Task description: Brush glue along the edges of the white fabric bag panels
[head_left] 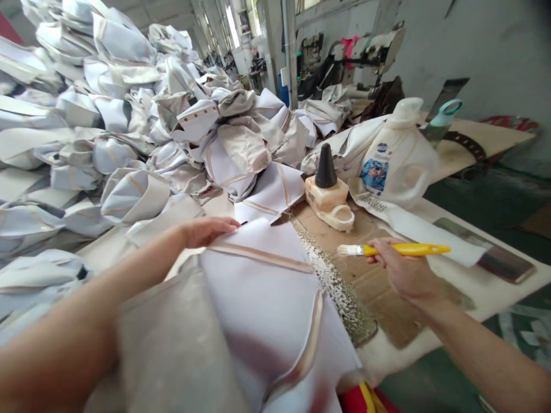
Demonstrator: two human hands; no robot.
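Observation:
My left hand [206,230] lies flat, fingers stretched out, pressing on the far edge of a white fabric piece [267,298] with beige glued seams that is spread in front of me. My right hand [402,269] grips a yellow-handled brush [396,249], its white bristles pointing left, held just above brown cardboard [365,275] beside the fabric. A crusted strip of dried glue [336,281] runs along the fabric's right edge.
A glue pot with a black cone top [329,192] stands beyond the brush. Behind it lies a large white jug [398,152]. A big heap of white and beige cut pieces [129,126] fills the left and back. Sewing machines [365,54] stand far behind.

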